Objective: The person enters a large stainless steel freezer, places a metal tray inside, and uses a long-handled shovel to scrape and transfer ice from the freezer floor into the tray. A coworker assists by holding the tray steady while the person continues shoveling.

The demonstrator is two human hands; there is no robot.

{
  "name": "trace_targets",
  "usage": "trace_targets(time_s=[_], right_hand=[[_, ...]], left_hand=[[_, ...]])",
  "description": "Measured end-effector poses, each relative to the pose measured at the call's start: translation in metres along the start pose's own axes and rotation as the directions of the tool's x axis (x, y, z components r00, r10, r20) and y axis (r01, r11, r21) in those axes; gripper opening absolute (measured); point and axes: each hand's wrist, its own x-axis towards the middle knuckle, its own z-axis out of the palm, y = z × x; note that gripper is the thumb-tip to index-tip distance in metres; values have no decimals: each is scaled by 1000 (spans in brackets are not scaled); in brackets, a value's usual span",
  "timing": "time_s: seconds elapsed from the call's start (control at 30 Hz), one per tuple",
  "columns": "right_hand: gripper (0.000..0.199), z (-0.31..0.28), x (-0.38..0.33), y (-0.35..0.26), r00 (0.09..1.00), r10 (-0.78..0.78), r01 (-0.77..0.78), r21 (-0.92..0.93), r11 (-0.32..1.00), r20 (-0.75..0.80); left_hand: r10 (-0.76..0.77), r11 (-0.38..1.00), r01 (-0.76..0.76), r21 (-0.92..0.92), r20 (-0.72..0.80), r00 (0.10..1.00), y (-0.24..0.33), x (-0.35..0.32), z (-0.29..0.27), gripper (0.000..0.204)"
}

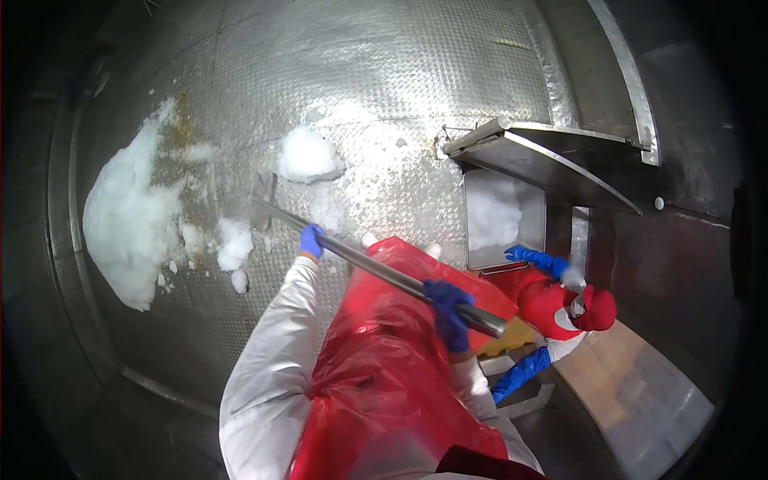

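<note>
The long metal shovel (376, 268) lies slanted across the middle of the view, its flat blade resting on the studded steel floor (416, 88) between two heaps of white ice. The person's left hand (312, 240), in a blue glove, is closed around the shaft near the blade, and the right hand (448, 312), also in a blue glove, grips the shaft close to its upper end. The person wears white sleeves and a red plastic apron (384, 376). A small lump of ice (308, 156) sits just beyond the blade, and a big pile of ice (128, 216) lies well to the left. To the right, an open hatch (504, 216) shows more ice inside, and a co-worker (560, 304) in red with blue gloves reaches towards it.
</note>
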Motion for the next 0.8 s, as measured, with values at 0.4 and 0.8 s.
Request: trace_targets(time_s=[0.4, 0.8], right_hand=[[15, -5, 41, -15, 979, -202, 202, -17, 979, -34], [16, -285, 2, -202, 982, -188, 189, -140, 972, 21]], left_hand=[[-159, 919, 93, 383, 147, 976, 34, -10, 137, 20], [-312, 925, 222, 309, 279, 908, -222, -122, 292, 16]])
